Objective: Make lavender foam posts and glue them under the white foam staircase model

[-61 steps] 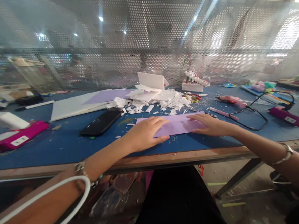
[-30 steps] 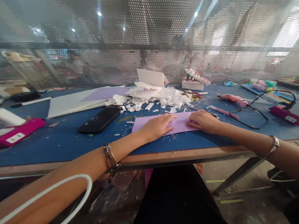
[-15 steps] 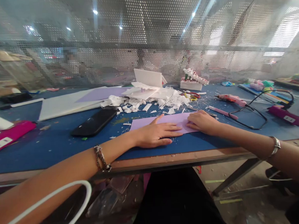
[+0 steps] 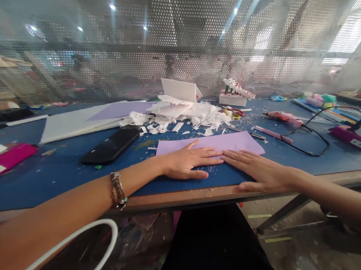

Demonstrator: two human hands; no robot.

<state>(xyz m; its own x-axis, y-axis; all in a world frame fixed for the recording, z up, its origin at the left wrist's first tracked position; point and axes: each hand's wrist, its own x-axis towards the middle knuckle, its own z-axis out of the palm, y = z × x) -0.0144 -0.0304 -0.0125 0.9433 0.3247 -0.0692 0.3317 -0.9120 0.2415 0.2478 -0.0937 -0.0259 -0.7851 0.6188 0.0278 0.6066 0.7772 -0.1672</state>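
Forearms and hands of the wearer, viewed from above. The left forearm (image 4: 65,211) enters at the lower left and slants upward to a nearly straight left wrist (image 4: 152,170). The left hand (image 4: 190,163) lies flat, palm down, fingers pointing rightward; the little finger is splayed forward from the others, and the thumb (image 4: 198,174) extends on the side nearer the body. The right forearm (image 4: 331,197) rises from the lower right. The right hand (image 4: 262,170) is likewise palm down, its fingers extended close together leftward and forward, its thumb set apart toward the body. The fingertips of both hands meet or nearly meet.
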